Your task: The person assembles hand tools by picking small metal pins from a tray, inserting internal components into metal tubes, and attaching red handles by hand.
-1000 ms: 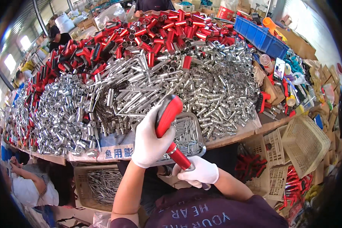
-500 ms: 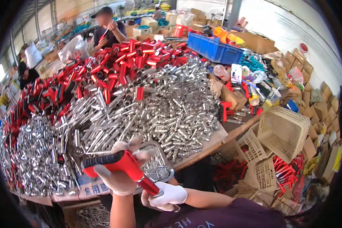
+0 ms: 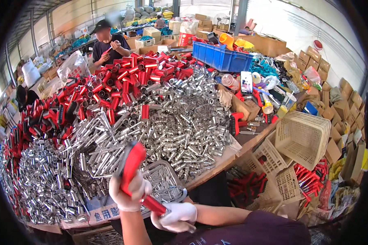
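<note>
A red pistol-shaped tool handle (image 3: pixel 133 161) with a black grip pad is held up over the table's near edge, slightly blurred. My gloved left hand (image 3: pixel 129 193) is closed around its middle. The red tube end of the tool points down and right, where my gloved right hand (image 3: pixel 176 216) is closed around its tip. Just beyond my hands lies a shallow tray (image 3: pixel 185 192) of small metal pins. A heap of silvery metal fittings (image 3: pixel 192 139) spreads behind it, with long thin metal rods (image 3: pixel 96 143) to the left.
Red tubes (image 3: pixel 126 77) are piled at the back, small metal collars (image 3: pixel 37 179) at the left. A blue crate (image 3: pixel 223 57) and a phone (image 3: pixel 246 83) stand back right. Cream plastic baskets (image 3: pixel 302 139) and red parts (image 3: pixel 310 179) sit low at right. A co-worker (image 3: pixel 106 47) is across the table.
The black-padded end of the tool has swung from pointing left to pointing up and away. My left hand's fingers, spread before, now wrap around it. My right hand stays at the tube end.
</note>
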A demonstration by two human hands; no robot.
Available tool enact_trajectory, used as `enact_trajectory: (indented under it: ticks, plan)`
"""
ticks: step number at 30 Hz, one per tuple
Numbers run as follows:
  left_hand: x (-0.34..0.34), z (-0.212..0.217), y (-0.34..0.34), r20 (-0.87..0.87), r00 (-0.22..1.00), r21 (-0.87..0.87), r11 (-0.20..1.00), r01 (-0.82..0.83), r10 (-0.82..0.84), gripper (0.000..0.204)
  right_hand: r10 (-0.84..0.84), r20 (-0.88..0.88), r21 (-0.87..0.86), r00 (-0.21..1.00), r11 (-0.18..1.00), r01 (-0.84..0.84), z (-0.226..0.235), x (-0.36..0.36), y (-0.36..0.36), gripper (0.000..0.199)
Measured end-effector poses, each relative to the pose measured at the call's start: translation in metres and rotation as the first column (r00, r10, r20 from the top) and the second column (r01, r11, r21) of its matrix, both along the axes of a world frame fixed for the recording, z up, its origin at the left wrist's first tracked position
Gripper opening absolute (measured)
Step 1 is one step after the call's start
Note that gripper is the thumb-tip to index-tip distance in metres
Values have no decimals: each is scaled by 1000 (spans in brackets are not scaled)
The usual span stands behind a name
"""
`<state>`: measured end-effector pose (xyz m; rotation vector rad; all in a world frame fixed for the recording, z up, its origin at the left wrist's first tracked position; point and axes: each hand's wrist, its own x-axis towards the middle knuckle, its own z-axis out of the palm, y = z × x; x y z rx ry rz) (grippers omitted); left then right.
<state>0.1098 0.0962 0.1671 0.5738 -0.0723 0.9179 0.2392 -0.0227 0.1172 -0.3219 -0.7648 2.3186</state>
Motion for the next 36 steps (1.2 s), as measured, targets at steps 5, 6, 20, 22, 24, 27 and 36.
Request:
enact_trajectory:
  ticks: [5, 6, 20, 22, 24, 27, 36]
  plan:
    - [16, 33, -24, -601, 594, 313, 842, -440, 534, 69, -743, 388, 674, 546, 633, 382, -18, -20, 6, 21]
    - [10, 27, -19, -604, 594, 312, 844, -437, 531, 69, -743, 389, 671, 545, 634, 385, -5, -20, 2, 21]
    - [16, 17, -10, -533, 798, 18, 947, -321, 281, 55, -116, 231, 225, 966, 972, 63, 6, -1, 4, 30]
    - [22, 22, -21, -500, 604, 396, 785, -478, 620, 56, -838, 501, 756, 218, 546, 362, -16, -15, 13, 37]
    - [4, 5, -4, -346, 905, 242, 956, -167, 246, 68, -301, 652, 316, 696, 942, 112, -25, -10, 6, 38]
    - [16, -4, 6, -225, 973, -38, 998, -58, 49, 59, 11, 81, 35, 997, 999, -14, 5, -1, -3, 36]
    - [34, 15, 4, -476, 869, -80, 978, -194, 134, 46, -210, 78, 47, 975, 977, 206, 2, 0, -5, 34]
